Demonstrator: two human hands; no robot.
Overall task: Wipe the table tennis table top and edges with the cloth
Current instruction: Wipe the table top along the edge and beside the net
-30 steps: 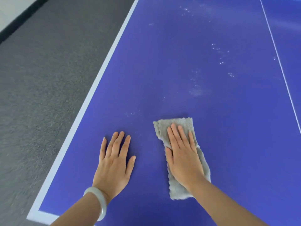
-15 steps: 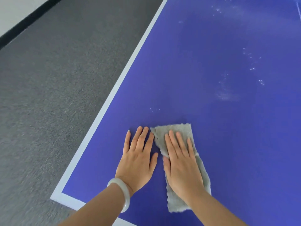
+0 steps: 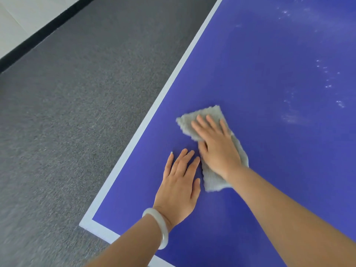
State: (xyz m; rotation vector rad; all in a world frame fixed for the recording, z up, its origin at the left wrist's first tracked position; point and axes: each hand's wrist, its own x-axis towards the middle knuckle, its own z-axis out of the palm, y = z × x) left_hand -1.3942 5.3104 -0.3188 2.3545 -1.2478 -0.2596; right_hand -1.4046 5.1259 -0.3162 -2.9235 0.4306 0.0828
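The right hand (image 3: 216, 146) lies flat on the grey cloth (image 3: 209, 114), palm down, with the fingers straight and a little spread. It grasps nothing; it only presses the cloth against the table top. The fingertips reach near the far end of the cloth, and the wrist covers its middle part. The cloth is folded into a long strip and lies tilted on the blue table (image 3: 269, 74), its far end towards the upper left and its near end (image 3: 213, 182) showing out below the wrist. Its outline is a little blurred.

The left hand (image 3: 178, 185) rests flat on the bare blue surface, just beside the near part of the cloth, on the side of the table border. Its fingers are straight and close together and hold nothing. The tip of its index finger comes very near the right thumb; I cannot tell if they touch. On the left wrist sits a pale bangle (image 3: 159, 227).

The cloth is near the left corner of the table, apart from the white border line (image 3: 154, 106), with a band of blue between them. Farther on the right, pale dusty marks (image 3: 290, 117) and small white specks (image 3: 327, 81) lie on the blue surface. Beside the table the floor has a grey carpet (image 3: 67, 112), with a black skirting strip (image 3: 44, 33) at the wall.
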